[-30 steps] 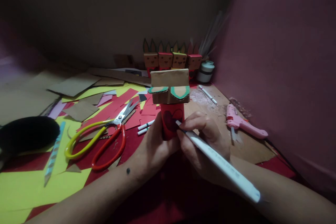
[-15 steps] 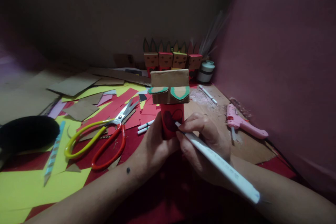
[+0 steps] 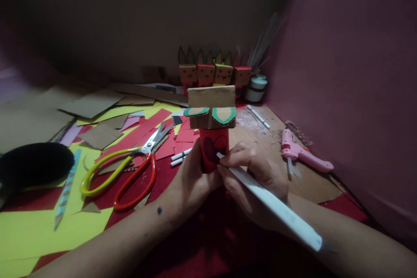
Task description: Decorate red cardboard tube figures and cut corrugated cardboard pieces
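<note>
My left hand [image 3: 192, 178] is wrapped round the red body of a cardboard figure [image 3: 212, 118], which has a box-shaped cardboard head and two ear pieces edged in green. A dark heart shape, partly filled in, is drawn on the red front. Between the thumb and fingers of my right hand [image 3: 254, 173] is a white marker [image 3: 276, 206], its tip touching the heart. The marker's thick end points down to the right. Some of my left fingers are hidden behind the figure.
Scissors [image 3: 140, 160] with yellow and red handles lie left, near a striped pencil [image 3: 67, 189] and a black oval object [image 3: 35, 167]. Paper and cardboard scraps surround them. A pink glue gun [image 3: 302, 154] rests right. Several finished-looking figures [image 3: 206, 74] stand behind, beside a pale jar [image 3: 256, 88].
The marker tip has shifted slightly left on the heart, and the marker has rolled a little in my right hand. My left hand and the figure are nearly still.
</note>
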### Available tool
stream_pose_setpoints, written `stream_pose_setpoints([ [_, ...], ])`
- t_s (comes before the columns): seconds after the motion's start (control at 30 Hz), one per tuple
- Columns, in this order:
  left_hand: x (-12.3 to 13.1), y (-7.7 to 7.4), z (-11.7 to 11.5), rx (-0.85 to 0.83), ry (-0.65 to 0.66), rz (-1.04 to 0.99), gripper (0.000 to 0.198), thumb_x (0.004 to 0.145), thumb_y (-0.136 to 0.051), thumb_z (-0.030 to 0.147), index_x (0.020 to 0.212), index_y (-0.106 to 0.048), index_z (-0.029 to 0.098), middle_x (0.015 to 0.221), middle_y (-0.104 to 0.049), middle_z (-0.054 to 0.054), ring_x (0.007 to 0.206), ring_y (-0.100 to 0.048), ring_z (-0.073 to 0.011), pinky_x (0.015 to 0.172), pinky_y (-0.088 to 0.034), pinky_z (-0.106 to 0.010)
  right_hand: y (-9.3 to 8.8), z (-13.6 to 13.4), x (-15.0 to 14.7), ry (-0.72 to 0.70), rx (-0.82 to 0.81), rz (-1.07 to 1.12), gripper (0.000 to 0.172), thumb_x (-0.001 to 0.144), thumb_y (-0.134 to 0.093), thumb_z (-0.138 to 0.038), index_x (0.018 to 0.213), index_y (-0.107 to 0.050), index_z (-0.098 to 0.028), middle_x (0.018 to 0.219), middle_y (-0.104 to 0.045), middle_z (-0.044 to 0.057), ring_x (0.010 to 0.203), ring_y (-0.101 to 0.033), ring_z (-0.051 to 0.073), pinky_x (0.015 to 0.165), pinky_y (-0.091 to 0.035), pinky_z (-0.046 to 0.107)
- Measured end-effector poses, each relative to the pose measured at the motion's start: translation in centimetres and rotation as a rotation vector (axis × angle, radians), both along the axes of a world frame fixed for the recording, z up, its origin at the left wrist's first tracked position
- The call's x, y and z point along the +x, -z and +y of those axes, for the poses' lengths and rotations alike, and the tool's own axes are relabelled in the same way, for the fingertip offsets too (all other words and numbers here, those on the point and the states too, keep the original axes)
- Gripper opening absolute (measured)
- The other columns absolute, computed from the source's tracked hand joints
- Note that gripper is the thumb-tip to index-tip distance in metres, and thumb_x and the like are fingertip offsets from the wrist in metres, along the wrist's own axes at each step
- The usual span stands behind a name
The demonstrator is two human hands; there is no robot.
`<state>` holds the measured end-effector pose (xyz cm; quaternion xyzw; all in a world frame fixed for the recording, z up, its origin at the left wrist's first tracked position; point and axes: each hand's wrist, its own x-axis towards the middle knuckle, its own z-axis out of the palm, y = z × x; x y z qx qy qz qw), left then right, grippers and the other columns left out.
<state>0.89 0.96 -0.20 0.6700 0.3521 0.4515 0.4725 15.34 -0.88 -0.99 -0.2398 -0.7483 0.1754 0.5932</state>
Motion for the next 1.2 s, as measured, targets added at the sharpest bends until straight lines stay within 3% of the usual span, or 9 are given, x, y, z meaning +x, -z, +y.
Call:
stream_pose_setpoints([
  [0.5, 0.0, -0.5, -0.4, -0.068, 0.006, -0.024, 0.038, 0.074, -0.074, 0.04, 0.094, -0.051, 0.019, 0.087, -0.066, -0.005, 0.079, -0.061, -0.0216, 0.067, -0.051, -0.031, -1.5, -0.6, -0.1, 0.092, -0.071, 0.016, 0.013, 0.082, -0.06, -0.009, 0.086, -0.059, -0.021, 0.07, -0.058, 0.0, 0.058, -0.054, 0.011, 0.049, -0.043, 0.024],
  [0.7, 0.0, -0.4, -0.4, -0.072, 0.028, -0.047, 0.037, 0.076, -0.072, 0.038, 0.099, -0.051, 0.017, 0.092, -0.066, -0.005, 0.082, -0.061, -0.0211, 0.069, -0.051, -0.03, -1.0, -0.8, -0.1, 0.184, -0.154, 0.033, 0.018, 0.079, -0.061, -0.009, 0.092, -0.056, -0.022, 0.067, -0.054, -0.005, 0.045, -0.044, 0.006, 0.042, -0.038, 0.02],
  [0.93, 0.0, -0.4, -0.3, -0.013, 0.018, -0.019, 0.036, 0.078, -0.067, 0.041, 0.096, -0.049, 0.017, 0.093, -0.064, -0.008, 0.084, -0.06, -0.023, 0.073, -0.052, -0.034, -0.6, -0.4, 0.1, 0.099, -0.019, -0.024, 0.02, 0.077, -0.058, -0.008, 0.093, -0.056, -0.02, 0.074, -0.054, 0.0, 0.059, -0.051, 0.012, 0.052, -0.041, 0.027],
  [1.2, 0.1, 0.0, -0.4, -0.005, -0.029, -0.018, 0.036, 0.077, -0.066, 0.038, 0.102, -0.048, 0.018, 0.104, -0.065, -0.012, 0.095, -0.062, -0.0264, 0.081, -0.053, -0.039, -0.3, -0.3, -0.2, 0.117, -0.022, -0.07, 0.017, 0.081, -0.06, -0.009, 0.092, -0.056, -0.021, 0.072, -0.055, -0.001, 0.06, -0.053, 0.012, 0.053, -0.042, 0.028],
])
